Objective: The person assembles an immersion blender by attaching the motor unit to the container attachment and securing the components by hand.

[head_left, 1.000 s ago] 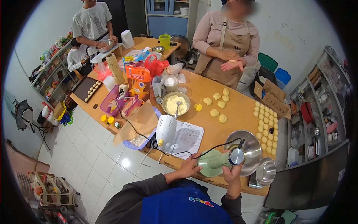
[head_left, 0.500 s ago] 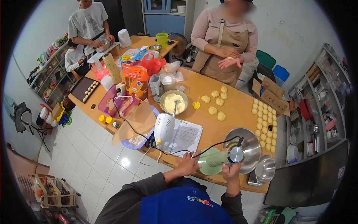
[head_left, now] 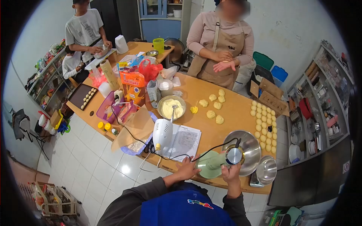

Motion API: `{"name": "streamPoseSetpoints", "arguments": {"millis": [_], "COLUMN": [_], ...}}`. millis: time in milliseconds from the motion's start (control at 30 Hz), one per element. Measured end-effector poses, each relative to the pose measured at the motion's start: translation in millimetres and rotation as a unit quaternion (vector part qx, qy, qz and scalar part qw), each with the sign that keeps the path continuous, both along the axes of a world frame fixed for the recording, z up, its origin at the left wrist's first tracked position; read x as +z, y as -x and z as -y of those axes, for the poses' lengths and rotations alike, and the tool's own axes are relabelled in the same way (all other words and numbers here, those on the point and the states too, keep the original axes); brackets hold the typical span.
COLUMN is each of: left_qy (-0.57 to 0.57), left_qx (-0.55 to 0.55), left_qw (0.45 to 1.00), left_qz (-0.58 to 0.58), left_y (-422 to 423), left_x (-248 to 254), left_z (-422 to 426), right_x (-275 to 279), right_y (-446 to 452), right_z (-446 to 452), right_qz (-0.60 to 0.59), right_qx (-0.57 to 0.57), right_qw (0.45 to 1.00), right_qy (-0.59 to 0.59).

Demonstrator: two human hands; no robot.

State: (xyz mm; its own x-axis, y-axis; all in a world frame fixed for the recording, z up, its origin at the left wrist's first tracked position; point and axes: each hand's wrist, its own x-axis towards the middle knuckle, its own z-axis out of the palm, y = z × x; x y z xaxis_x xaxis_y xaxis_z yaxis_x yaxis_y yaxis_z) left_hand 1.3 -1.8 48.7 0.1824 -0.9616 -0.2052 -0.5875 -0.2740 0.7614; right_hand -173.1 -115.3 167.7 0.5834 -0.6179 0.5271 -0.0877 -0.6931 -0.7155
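A light green electric appliance (head_left: 213,162) with a round silver cap and a black cord stands at the table's front edge. My right hand (head_left: 230,174) grips it just below the cap, thumb up. Beside its left edge is my left hand (head_left: 186,169), fingers stretched out, seemingly touching the rounded green part. A large steel bowl (head_left: 250,150) sits right behind the appliance, partly hidden by it. The smaller steel bowl (head_left: 267,170) rests on a scale (head_left: 255,180) at the right. Left of my hands lies an open notebook (head_left: 187,141), partly under a white hand mixer (head_left: 163,135).
A bowl of pale yellow mixture (head_left: 171,108) holds a spoon. Several dough lumps (head_left: 212,114) and rows of small dough balls (head_left: 264,124) lie rightward. An orange bag (head_left: 132,88) stands left. Across the table, a person in an apron (head_left: 222,56) has both hands together.
The whole view has shifted slightly to the left. My hands keep their places on and beside the green appliance. The person across has brought their hands closer together.
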Motion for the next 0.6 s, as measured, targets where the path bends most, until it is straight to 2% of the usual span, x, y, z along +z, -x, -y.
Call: {"name": "streamPoseSetpoints", "arguments": {"millis": [133,233,367,433,533,600], "left_qy": [0.011,0.007,0.022,0.022,0.0,-0.013], "left_qx": [-0.001,-0.007,-0.021,-0.045,-0.062,-0.05], "left_qw": [1.0,0.999,1.0,0.999,0.996,0.997], "left_qz": [-0.003,0.042,0.005,-0.016,0.056,0.05], "left_y": [-0.4,1.2,-0.3,-4.6,-4.2,-3.0], "left_x": [0.8,6.5,-3.1,2.5,24.8,36.5], "left_z": [-0.2,-1.4,-1.3,1.3,0.5,-0.5], "right_x": [0.8,0.4,5.4,3.5,9.1,3.4], "right_y": [-0.5,-1.5,-2.1,-1.9,-1.9,-3.0], "right_z": [-1.6,-0.7,-3.6,-2.6,-3.4,-3.5], "right_qz": [0.032,0.044,0.022,0.006,0.043,0.049], "right_qx": [0.015,0.023,0.016,0.004,0.026,0.009], "right_qw": [0.998,0.997,0.998,0.998,0.995,0.996], "right_qy": [-0.061,-0.058,-0.059,-0.057,-0.091,-0.073]}}
